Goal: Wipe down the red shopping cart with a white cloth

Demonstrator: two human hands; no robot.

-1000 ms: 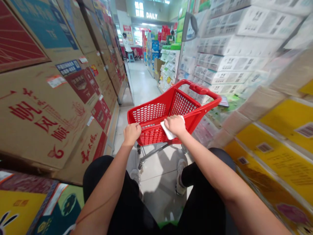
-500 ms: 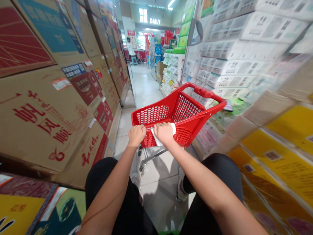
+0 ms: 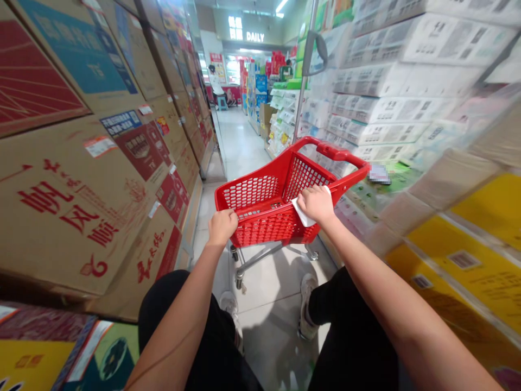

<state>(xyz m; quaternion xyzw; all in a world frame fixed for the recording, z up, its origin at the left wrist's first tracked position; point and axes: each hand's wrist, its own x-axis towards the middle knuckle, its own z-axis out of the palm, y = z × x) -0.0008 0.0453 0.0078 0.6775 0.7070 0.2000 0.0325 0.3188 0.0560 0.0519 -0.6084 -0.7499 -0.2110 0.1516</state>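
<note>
Black trousers (image 3: 350, 326) and pale shoes (image 3: 308, 304) flank the smooth tiled floor (image 3: 260, 288). At eleven o'clock, the left hand (image 3: 223, 227) has its fingers curled over the near rim of a red cart (image 3: 280, 214). At one o'clock, the right hand (image 3: 316, 203) grips a white cloth (image 3: 304, 216), folded and thin, against the same rim; whether it is fabric or paper, I cannot tell.

The cart stands straight ahead at twelve o'clock, glossy plastic on a grey metal frame with small wheels. Its walls are pierced with rows of rounded holes, its red bottom shows inside, and its looped handle (image 3: 336, 152) points toward one o'clock.

Brown cardboard boxes (image 3: 73, 228) with red print are stacked at ten o'clock, contents hidden. Yellow packs (image 3: 459, 277) in shiny wrap sit at two o'clock; beyond them rise blurred, block-shaped white packs (image 3: 407, 108). Farthest, near twelve o'clock, a person (image 3: 215, 84) sits on a blue stool (image 3: 222, 103) below a lit sign (image 3: 255, 37) reading "DAILY".
</note>
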